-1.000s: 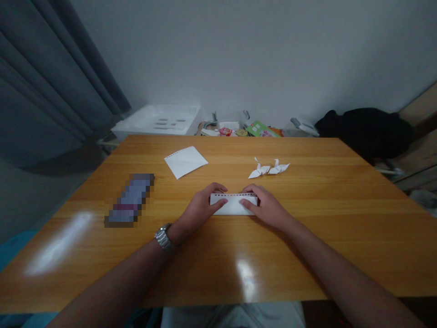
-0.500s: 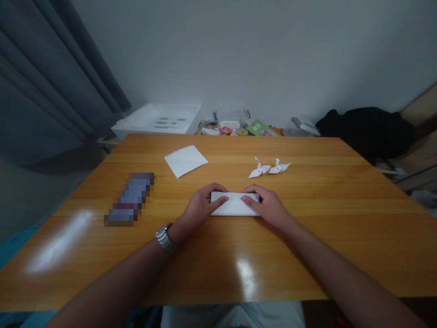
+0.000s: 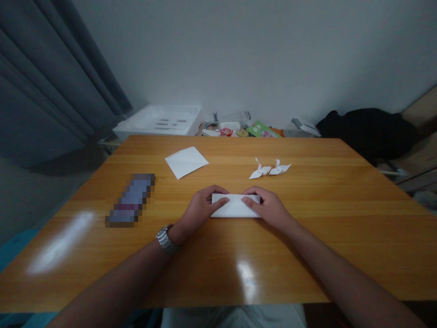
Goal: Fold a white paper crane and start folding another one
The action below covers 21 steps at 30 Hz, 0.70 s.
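A white sheet folded into a narrow strip (image 3: 235, 206) lies flat on the wooden table (image 3: 307, 218). My left hand (image 3: 200, 208), with a metal watch at the wrist, curls over the strip's left end, thumb and fingers pressing it down. My right hand (image 3: 269, 207) covers the right end the same way, fingertips on the paper. Both hands pinch and press the strip against the table.
A loose white sheet (image 3: 186, 161) lies further back on the left. Two small folded paper cranes (image 3: 269, 169) sit back right. A pixelated dark object (image 3: 131, 199) rests at the left. Clutter, a white tray (image 3: 160, 120) and a black bag (image 3: 365, 130) lie beyond the table.
The strip's perforated top edge was visible a second ago; now the paper shows a plain folded edge and lies flatter. My fingertips have shifted slightly inward along it.
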### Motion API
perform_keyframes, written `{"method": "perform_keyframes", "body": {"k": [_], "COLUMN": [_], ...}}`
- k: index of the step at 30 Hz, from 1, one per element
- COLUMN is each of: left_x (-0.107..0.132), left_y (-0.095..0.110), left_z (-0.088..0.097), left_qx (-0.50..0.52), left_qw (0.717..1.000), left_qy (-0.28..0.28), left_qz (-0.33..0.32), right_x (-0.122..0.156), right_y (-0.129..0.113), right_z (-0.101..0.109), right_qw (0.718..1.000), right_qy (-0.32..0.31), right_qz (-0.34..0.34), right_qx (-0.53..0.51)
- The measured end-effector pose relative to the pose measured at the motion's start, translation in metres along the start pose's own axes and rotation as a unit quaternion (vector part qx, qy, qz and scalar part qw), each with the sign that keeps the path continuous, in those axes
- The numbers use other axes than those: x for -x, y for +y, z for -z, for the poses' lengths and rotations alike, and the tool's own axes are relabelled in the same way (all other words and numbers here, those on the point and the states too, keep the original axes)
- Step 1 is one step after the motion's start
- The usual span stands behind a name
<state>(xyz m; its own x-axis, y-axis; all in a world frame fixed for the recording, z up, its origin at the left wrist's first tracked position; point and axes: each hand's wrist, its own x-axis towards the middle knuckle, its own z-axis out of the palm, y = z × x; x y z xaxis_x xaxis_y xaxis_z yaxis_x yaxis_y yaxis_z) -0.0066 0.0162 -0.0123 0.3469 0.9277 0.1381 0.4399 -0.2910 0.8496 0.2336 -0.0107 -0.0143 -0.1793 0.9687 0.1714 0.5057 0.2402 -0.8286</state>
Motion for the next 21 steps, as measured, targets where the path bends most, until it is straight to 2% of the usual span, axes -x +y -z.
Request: {"method": "perform_keyframes", "body": {"k": [11,21], "left_x": [0.0001,0.0005], "left_y": [0.0029,0.0004], "left_z": [0.0009,-0.0003], "left_qx": [0.007,0.012], "left_qw": [1.0,1.0], "left_qy": [-0.008,-0.013], "left_qz": [0.013,-0.01], "right_x": [0.0003,0.0004], "right_y": [0.001,0.0008], "right_z": [-0.0005,0.0006], "right_qw": [1.0,1.0], "right_qy": [0.0,-0.004], "right_qz": [-0.003,-0.002], "right_qx": [0.0,-0.003]}}
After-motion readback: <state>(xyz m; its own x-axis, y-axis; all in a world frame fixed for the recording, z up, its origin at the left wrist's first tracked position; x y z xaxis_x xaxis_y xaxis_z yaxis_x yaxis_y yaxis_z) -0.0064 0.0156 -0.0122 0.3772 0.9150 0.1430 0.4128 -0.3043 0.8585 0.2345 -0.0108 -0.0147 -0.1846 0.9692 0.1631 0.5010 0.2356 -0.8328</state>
